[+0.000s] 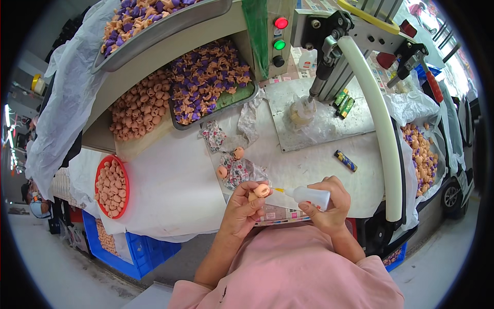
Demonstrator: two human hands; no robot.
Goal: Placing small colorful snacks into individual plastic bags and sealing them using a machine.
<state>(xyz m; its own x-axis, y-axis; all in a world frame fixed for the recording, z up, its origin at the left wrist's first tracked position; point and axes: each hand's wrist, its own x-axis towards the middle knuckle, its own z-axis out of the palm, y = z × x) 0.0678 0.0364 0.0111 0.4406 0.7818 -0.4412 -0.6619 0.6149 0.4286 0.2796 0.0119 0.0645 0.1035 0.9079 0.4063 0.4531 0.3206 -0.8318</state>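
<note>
Between the fingertips of my left hand [245,210] is a small hollow flesh-coloured doll head [262,190], its opening facing up. A second flesh-coloured piece may sit just below it, partly hidden by the fingers. My right hand [332,208] grips a white plastic squeeze bottle [308,197], tipped sideways. Its thin tip with a yellow base [279,189] points left and ends at or close to the head's edge; contact is unclear. Beyond my left hand, two more doll heads [238,152] rest on or beside a floral cloth [235,172].
A red basket [128,185] of heads stands left, near a loose heap of heads [142,106]. Behind is a tray [254,92] of purple-and-flesh doll bodies. A press with a metal plate [278,112] and white curved tube [376,112] occupies the right. A blue marker-like cylinder [345,160] lies nearby.
</note>
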